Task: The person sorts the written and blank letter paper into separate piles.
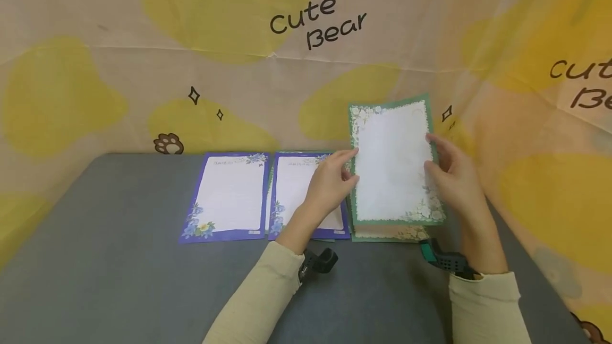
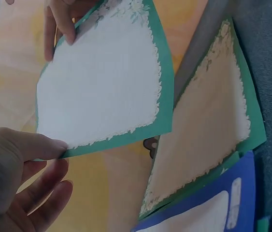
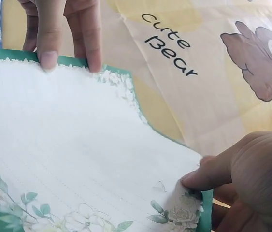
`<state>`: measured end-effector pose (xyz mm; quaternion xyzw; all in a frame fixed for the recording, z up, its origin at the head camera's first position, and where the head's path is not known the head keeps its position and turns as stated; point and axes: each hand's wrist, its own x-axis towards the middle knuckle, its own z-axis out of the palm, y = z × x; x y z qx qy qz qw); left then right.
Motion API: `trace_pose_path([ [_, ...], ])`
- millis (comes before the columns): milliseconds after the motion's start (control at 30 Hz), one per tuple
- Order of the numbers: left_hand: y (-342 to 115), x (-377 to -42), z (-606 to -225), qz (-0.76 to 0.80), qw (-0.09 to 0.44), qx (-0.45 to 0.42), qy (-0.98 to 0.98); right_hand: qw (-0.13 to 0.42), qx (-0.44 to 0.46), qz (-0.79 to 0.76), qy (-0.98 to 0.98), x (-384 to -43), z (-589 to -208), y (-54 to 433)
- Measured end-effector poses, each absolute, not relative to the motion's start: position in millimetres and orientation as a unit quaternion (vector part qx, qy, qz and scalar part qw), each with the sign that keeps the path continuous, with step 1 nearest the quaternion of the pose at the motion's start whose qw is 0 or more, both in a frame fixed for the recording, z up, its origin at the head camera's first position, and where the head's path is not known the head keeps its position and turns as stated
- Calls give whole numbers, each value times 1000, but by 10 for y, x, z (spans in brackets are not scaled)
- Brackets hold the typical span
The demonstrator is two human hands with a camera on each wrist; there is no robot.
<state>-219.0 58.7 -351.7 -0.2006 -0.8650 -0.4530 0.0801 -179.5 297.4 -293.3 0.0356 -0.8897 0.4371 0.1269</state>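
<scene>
A green-bordered sheet of paper (image 1: 389, 163) with white flowers at its corners is held up off the table. My left hand (image 1: 332, 179) pinches its left edge between thumb and fingers. On the opposite edge, my right hand (image 1: 451, 174) grips it the same way, and the sheet bows slightly in the right wrist view. Underneath lies another green-bordered sheet (image 2: 198, 116), mostly hidden in the head view. Beneath my left forearm is a blue-bordered sheet (image 1: 291, 190), partly covered by the hand.
Another blue-bordered sheet (image 1: 234, 195) lies further left on the grey table (image 1: 119, 259), with a green edge showing beside it. A patterned cloth (image 1: 229, 25) with "Cute Bear" lettering hangs behind and along the right side. Both wrists carry dark bands.
</scene>
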Motion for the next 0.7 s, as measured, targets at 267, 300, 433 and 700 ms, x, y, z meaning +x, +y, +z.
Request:
trace_pose_path([
  [267,650,-2185,-3559,-449,75,-210,-865,133,-28,450,-883,-1817,-2984,2996],
  [300,652,-2181,-3561,-452,73,-211,-864,135,-38,455,-879,-1817,-2985,2994],
  [433,662,-2171,-3579,-470,59,-214,-855,149,-62,461,-872,-1816,-2988,2988],
  [700,701,-2193,-3633,-497,38,-208,-842,177,-56,482,-856,-1842,-3013,2984],
])
